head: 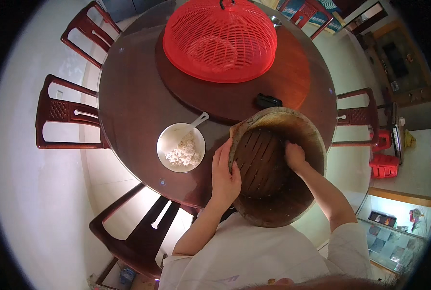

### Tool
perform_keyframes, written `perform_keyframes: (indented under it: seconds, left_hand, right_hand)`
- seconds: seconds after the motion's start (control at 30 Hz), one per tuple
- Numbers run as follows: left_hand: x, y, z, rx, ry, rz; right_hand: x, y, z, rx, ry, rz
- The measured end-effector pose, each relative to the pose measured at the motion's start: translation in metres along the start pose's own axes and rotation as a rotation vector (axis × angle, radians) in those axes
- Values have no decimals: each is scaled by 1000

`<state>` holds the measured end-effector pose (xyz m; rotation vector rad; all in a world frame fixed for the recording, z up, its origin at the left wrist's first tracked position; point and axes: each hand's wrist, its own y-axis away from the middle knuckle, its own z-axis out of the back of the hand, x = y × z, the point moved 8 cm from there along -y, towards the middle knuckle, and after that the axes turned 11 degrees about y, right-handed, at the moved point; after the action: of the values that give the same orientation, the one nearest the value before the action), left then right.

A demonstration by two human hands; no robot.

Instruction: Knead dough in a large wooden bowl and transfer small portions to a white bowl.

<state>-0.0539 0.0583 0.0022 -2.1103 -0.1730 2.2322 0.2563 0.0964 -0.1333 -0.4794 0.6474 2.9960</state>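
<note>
A round wooden rice steamer bucket [315, 145] with a slatted bottom is tilted towards me at the table's near edge. My left hand [226, 174] grips its left rim, thumb on the inner side. Inside the bucket, near its right inner wall, is my right hand [296, 156] with curled fingers; whether it holds anything cannot be told. A few small pale grains stick to the wood. Left of the bucket, a white bowl [163, 139] on the table holds cooked rice [184, 154] and a light-coloured spoon [197, 123], its handle over the bowl's rim.
A red plastic mesh food cover [219, 43] stands on the wooden turntable [291, 79] of the round table [128, 101]. Just beyond the bucket lies a black object [269, 101]. A small metal cup [275, 21] is farther back. Wooden chairs [68, 111] surround the table.
</note>
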Motion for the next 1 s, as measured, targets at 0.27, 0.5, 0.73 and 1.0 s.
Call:
perform_keyframes:
  seconds: [0.27,0.5,0.73,1.0]
  left_hand:
    - [0,-1,-1,4,-26,-4]
    - [-4,-1,0,-6,-26,-3]
    - [1,-1,-2,27,-29,20]
    - [-1,0,-3,26,-36,-6]
  right_hand:
    - [48,12,55,-98,-355,118]
    - [49,-17,37,-155,-567,-66]
    - [34,-11,47,-183,-405,-51]
    - [28,-27,-12,90,-1283,-346]
